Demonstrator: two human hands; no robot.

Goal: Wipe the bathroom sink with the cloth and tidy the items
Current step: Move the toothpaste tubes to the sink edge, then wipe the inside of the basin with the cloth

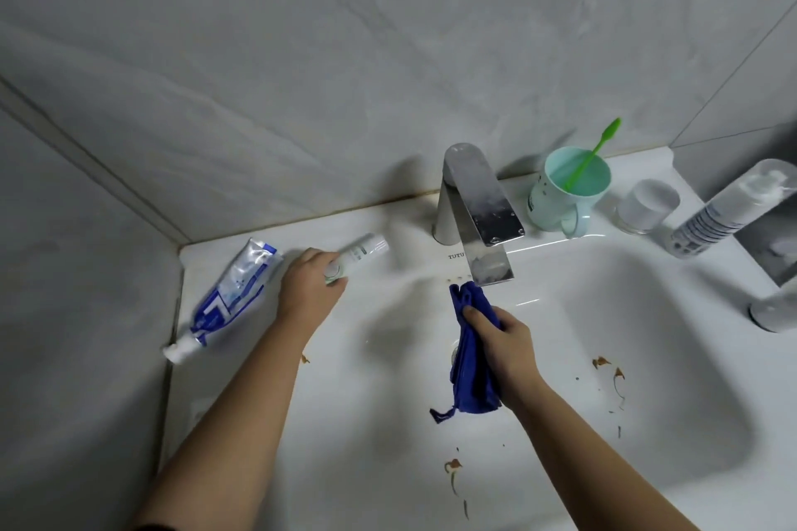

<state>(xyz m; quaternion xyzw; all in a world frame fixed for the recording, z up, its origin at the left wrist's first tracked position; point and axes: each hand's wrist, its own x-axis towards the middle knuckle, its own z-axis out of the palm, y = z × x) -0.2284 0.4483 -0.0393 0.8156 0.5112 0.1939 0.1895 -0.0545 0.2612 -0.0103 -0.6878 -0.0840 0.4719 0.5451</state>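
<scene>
- My left hand (308, 289) has its fingers curled round the cap end of a small white tube (364, 250). The tube lies on the back ledge of the sink (647, 315).
- My right hand (502, 341) is closed tight on the blue cloth (472, 375). The cloth hangs down over the bowl. Its top is just under the tip of the shiny tap (478, 211).
- Just left of my left hand, a blue toothpaste tube (233, 297) lies flat with its white cap toward me.
- The sink is white with brown spots (608, 371) on the right of the bowl, and more near me.
- To the right of the tap stands a green mug (560, 203) with a green toothbrush (593, 155) in it, then a clear cup (647, 205), then a pump bottle (729, 207).
- Grey tile walls (345, 56) meet in the corner on the left.
</scene>
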